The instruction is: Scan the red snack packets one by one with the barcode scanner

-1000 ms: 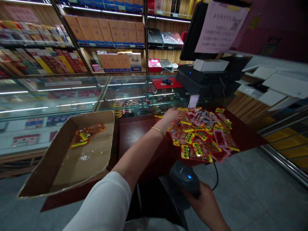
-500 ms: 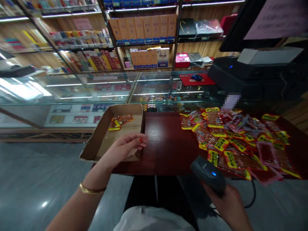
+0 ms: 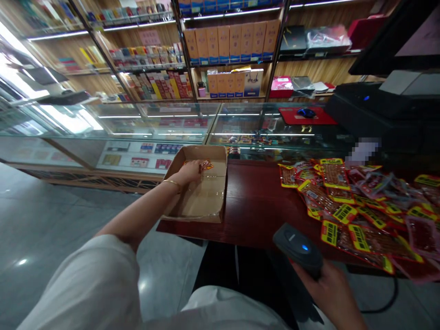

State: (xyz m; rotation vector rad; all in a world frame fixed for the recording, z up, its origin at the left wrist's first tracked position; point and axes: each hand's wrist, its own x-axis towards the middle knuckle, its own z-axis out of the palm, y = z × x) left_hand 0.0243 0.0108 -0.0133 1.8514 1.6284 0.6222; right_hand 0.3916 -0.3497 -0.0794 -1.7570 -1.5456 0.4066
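Note:
My left hand (image 3: pixel 191 172) reaches into the far part of an open cardboard box (image 3: pixel 223 195), its fingers bent down over a snack packet (image 3: pixel 206 164). Part of the packet shows beyond the fingers; the rest lies hidden under the hand. In my right hand (image 3: pixel 332 286) is a dark handheld barcode scanner (image 3: pixel 298 250) with a lit blue light, held in front of the table's near edge. To the right, a heap of red and yellow snack packets (image 3: pixel 335 174) is spread over the dark red wooden table (image 3: pixel 254 201).
Behind the table runs a glass display counter (image 3: pixel 165 121), with a blue mouse (image 3: pixel 305 112) on a red mat. Black equipment (image 3: pixel 385 110) and a monitor stand at the right. Shelves hold rows of brown boxes (image 3: pixel 233 43). The scanner's cable (image 3: pixel 392 298) hangs at lower right.
My left hand has moved from above the box's near right corner to the packets at its far end. My right hand still holds the scanner. The view has swung left.

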